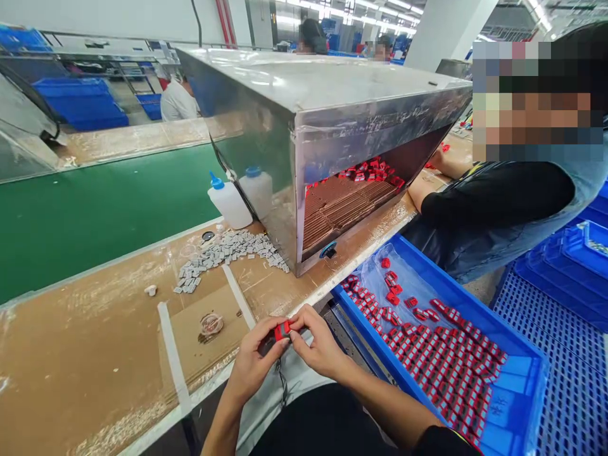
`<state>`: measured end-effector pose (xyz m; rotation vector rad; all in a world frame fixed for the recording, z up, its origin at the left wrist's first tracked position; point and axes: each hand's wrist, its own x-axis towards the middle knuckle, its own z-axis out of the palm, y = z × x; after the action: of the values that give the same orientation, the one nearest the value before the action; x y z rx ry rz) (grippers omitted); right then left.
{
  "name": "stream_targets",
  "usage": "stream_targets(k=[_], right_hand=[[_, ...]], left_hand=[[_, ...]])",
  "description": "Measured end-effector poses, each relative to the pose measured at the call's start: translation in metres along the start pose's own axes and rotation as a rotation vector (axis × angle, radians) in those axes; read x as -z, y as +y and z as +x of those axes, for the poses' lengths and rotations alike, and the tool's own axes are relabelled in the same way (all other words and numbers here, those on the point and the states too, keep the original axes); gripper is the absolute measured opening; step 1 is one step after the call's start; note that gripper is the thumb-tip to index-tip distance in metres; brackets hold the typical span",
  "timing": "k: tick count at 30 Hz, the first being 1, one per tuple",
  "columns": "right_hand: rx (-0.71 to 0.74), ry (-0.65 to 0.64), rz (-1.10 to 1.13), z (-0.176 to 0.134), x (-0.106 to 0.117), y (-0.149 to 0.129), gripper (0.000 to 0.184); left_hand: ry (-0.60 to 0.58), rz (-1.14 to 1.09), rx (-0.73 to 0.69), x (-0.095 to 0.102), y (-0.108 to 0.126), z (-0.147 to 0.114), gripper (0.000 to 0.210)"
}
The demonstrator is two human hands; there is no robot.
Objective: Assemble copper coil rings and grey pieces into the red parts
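A small red and dark plastic piece (282,330) is pinched between my two hands above the table's front edge. My left hand (256,354) grips it from the left with thumb and fingers. On the other side, my right hand (316,342) holds its right end by the fingertips. To the right, a blue crate (517,405) contains rows of similar red pieces (446,361), with several scattered loosely. Small grey rectangular pieces (228,248) lie heaped on the table beyond my hands.
A metal box-shaped housing (247,126) stands ahead, with red pieces (368,171) inside its opening. Beside it is a white bottle (230,202) with a blue cap. A green conveyor belt (95,202) runs behind the table (85,342). A co-worker (498,196) sits at the right.
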<state>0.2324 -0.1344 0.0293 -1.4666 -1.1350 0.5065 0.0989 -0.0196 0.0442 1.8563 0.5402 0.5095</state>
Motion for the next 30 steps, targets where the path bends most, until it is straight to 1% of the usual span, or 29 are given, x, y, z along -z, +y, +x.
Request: stream_targets(k=[9, 13, 16, 20, 23, 26, 30], right_hand=[[0.017, 0.02, 0.04, 0.004, 0.003, 0.008, 0.012], [0.026, -0.023, 0.085, 0.008, 0.014, 0.003, 0.01], [0.005, -0.061, 0.09, 0.009, 0.021, 0.001, 0.01], [-0.022, -0.039, 0.119, 0.006, 0.022, 0.008, 0.009], [-0.022, -0.009, 0.125, 0.005, 0.018, 0.018, 0.011], [-0.012, -0.015, 0.114, 0.006, 0.016, 0.027, 0.013], [-0.005, -0.047, 0.143, 0.007, 0.02, 0.027, 0.013]], left_hand=[[-0.002, 0.109, -0.107, -0.002, 0.011, 0.002, 0.029], [-0.01, 0.136, -0.111, -0.003, 0.007, 0.005, 0.033], [-0.041, 0.136, -0.109, -0.003, 0.002, 0.01, 0.032], [-0.07, 0.136, -0.097, -0.006, -0.001, 0.015, 0.032], [-0.049, 0.133, -0.113, -0.009, -0.003, 0.016, 0.031], [-0.016, 0.137, -0.142, -0.013, -0.006, 0.015, 0.03], [0.006, 0.166, -0.161, -0.019, -0.005, 0.016, 0.029]])
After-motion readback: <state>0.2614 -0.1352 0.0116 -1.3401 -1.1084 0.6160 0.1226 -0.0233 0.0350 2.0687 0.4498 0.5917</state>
